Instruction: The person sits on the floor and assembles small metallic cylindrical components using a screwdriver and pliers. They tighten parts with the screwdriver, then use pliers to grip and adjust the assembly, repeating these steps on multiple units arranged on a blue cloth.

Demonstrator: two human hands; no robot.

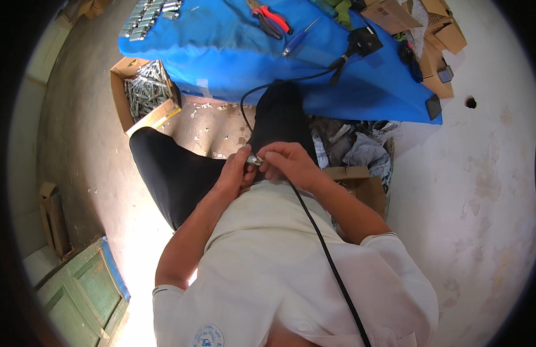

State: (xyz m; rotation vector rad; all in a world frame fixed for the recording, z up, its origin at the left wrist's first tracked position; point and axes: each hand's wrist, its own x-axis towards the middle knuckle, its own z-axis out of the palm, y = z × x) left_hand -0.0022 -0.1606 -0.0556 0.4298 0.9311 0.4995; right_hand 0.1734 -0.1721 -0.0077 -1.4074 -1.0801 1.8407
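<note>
Above my lap, my left hand (pixel 234 172) is closed round a small silver metal cylinder (pixel 254 160), gripping it between thumb and fingers. Close against the cylinder's right end, my right hand (pixel 290 164) has its thumb and fingers pinched together. What lies in that pinch, if anything, is too small to tell. Several similar silver metal pieces (pixel 142 18) stand in rows at the far left of the blue-covered table (pixel 216 55). Also on the table are pliers with red and black handles (pixel 269 18) and a blue-handled screwdriver (pixel 299 39).
A cardboard box of metal parts (pixel 119 95) stands left of the table. A black device (pixel 365 40) with a cable sits on the cloth. Opened cartons (pixel 392 14) crowd the far right; another box (pixel 369 194) is beside my right arm. A black cord (pixel 331 257) crosses my shirt.
</note>
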